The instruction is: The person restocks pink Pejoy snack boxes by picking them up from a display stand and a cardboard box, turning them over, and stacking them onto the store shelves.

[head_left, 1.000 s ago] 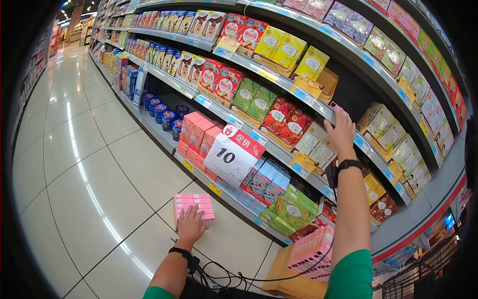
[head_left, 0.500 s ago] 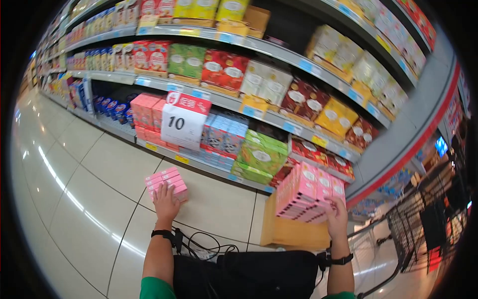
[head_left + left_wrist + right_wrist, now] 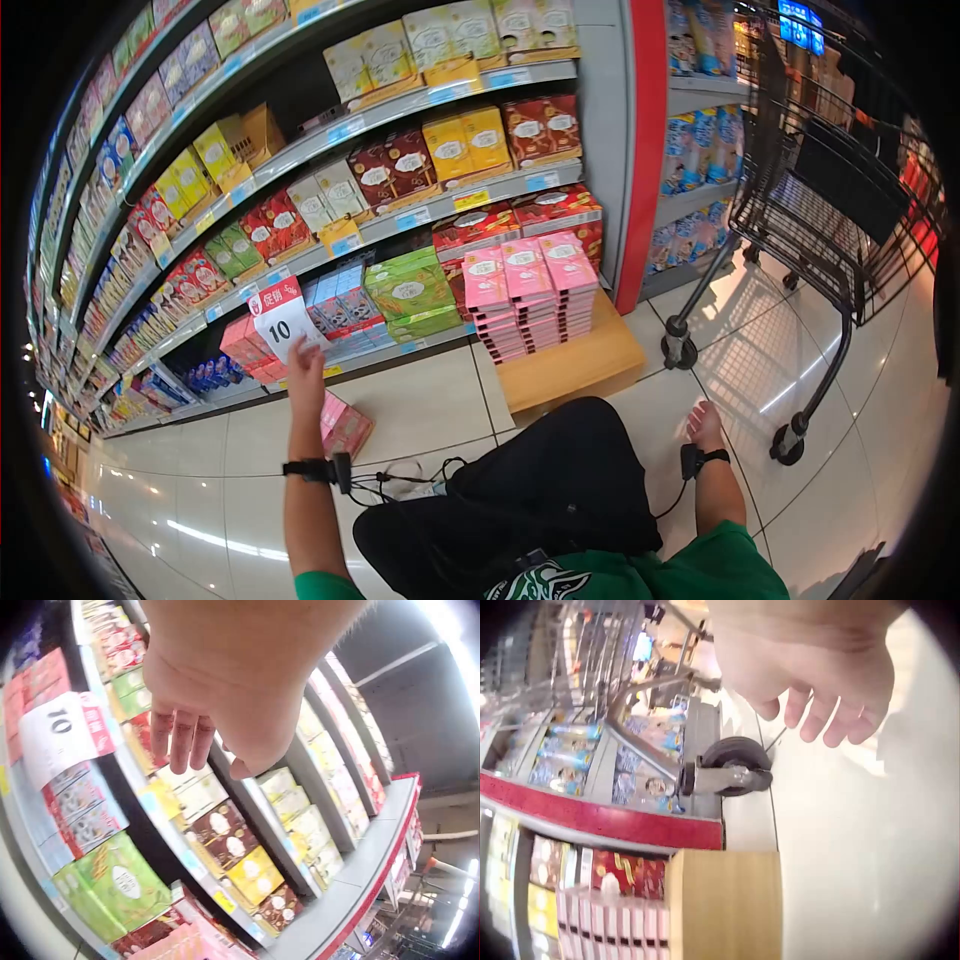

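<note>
My left hand (image 3: 306, 368) is raised in front of the shelves with nothing in it, its fingers loosely bent. In the head view it overlaps the white price sign (image 3: 281, 322) marked 10. Behind and below it, a block of pink boxes (image 3: 345, 428) lies on the floor, partly covered by the hand and forearm. My right hand (image 3: 705, 428) hangs low over the floor at the right, holding nothing, fingers loosely curled. In the right wrist view this hand (image 3: 810, 682) is near a cart wheel. Stacked pink boxes (image 3: 525, 290) stand on a wooden platform (image 3: 570, 370) between the hands.
Shelves of boxed snacks, including green boxes (image 3: 408, 285) and yellow boxes (image 3: 465, 140), curve along the left and front. A black shopping cart (image 3: 800, 200) stands at the right, its wheels on the tiled floor (image 3: 430, 385). Cables trail near my knees.
My view has swung right. The left hand has lifted off the pink boxes on the floor. The right hand has gone from the shelf edge to the pink stack, then away to the right.
</note>
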Action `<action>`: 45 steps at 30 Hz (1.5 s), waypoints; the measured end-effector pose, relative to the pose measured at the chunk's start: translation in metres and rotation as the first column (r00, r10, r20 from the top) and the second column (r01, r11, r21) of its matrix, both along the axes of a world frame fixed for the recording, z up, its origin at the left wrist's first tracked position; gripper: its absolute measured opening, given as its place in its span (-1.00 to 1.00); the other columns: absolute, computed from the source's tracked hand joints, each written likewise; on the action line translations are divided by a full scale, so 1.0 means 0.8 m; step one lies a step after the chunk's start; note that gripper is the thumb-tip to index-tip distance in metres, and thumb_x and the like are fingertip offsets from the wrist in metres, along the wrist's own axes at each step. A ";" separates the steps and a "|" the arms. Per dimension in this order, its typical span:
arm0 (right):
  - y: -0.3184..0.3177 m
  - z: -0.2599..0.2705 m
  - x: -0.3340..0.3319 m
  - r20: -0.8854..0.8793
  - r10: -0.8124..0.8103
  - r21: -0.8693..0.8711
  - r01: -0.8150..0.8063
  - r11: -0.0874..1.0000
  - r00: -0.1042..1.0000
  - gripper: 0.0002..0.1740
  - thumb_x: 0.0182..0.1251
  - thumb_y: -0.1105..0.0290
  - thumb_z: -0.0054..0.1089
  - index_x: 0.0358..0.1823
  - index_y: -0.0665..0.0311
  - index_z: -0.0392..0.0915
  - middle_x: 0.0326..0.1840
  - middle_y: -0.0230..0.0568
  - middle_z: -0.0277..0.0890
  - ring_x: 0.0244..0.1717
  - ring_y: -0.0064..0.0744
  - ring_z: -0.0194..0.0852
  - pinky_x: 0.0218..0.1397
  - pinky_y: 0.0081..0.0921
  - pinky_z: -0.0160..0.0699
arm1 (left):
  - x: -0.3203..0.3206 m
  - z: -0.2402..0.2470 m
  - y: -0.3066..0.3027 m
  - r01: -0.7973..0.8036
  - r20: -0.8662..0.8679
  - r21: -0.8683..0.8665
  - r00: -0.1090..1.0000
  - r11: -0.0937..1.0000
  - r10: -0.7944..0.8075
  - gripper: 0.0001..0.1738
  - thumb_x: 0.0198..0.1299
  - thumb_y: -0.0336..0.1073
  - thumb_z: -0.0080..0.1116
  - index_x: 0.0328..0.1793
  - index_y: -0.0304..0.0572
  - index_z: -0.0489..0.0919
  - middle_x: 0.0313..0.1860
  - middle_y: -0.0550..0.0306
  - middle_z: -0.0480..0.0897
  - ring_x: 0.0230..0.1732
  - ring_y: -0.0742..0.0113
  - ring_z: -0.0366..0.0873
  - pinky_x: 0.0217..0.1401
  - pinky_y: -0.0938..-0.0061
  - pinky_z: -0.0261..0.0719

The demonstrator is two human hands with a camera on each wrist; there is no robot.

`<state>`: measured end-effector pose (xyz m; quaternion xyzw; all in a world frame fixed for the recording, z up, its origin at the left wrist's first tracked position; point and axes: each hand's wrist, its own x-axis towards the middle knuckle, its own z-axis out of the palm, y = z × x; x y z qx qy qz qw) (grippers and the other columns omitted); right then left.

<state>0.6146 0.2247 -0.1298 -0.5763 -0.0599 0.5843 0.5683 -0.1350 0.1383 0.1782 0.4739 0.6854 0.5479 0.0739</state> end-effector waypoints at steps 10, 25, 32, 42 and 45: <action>0.045 0.170 -0.115 0.328 0.340 0.304 -0.439 0.846 0.881 -0.67 0.33 0.03 0.08 -0.07 0.08 0.52 -0.24 -0.45 0.48 -0.26 -0.58 0.40 -0.34 -0.53 0.32 | 0.161 0.238 -0.166 0.034 -0.200 -0.115 0.978 0.993 -0.057 -0.52 0.26 -0.20 0.12 0.30 -0.12 0.42 -0.13 0.13 0.66 -0.21 0.42 0.57 -0.22 0.53 0.46; 0.015 0.111 -0.128 0.290 0.554 0.073 -0.595 0.800 0.780 -0.68 0.32 0.07 0.10 -0.06 0.09 0.51 -0.30 -0.40 0.49 -0.29 -0.53 0.46 -0.38 -0.51 0.37 | 0.221 0.206 -0.222 -0.169 -0.539 -0.285 0.842 0.944 -0.012 -0.51 0.18 -0.21 0.20 0.23 -0.18 0.47 -0.21 -0.04 0.70 -0.19 0.16 0.68 -0.11 0.32 0.59; -0.088 0.161 -0.150 0.283 0.807 0.092 -0.852 0.515 0.518 -0.64 0.45 0.04 -0.03 0.03 0.12 0.48 -0.18 -0.32 0.53 -0.20 -0.43 0.51 -0.17 -0.37 0.46 | 0.158 -0.051 -0.242 -0.457 -0.522 -0.829 0.840 0.323 -0.149 -0.39 0.15 0.19 0.09 0.15 -0.07 0.59 0.13 -0.07 0.64 0.15 0.01 0.60 0.15 0.12 0.54; -0.113 0.158 -0.159 0.431 0.814 0.119 -0.919 0.377 0.390 -0.69 0.51 0.13 -0.08 0.03 0.13 0.51 -0.13 -0.39 0.57 -0.15 -0.53 0.52 -0.16 -0.54 0.44 | 0.073 -0.219 -0.197 -0.269 -0.318 -0.819 0.948 0.508 -0.011 -0.74 0.06 -0.36 0.10 -0.16 -0.26 0.69 -0.19 -0.13 0.72 -0.20 0.03 0.72 -0.08 0.29 0.64; -0.117 0.146 -0.145 0.419 0.816 0.043 -0.907 0.419 0.397 -0.70 0.48 0.12 -0.05 0.00 0.13 0.51 -0.22 -0.35 0.59 -0.25 -0.48 0.54 -0.20 -0.52 0.46 | 0.079 -0.169 -0.176 -0.387 -0.065 -0.574 0.900 0.722 0.431 -0.73 0.06 -0.37 0.08 -0.14 -0.18 0.70 -0.23 -0.11 0.73 -0.14 0.05 0.71 -0.04 0.29 0.62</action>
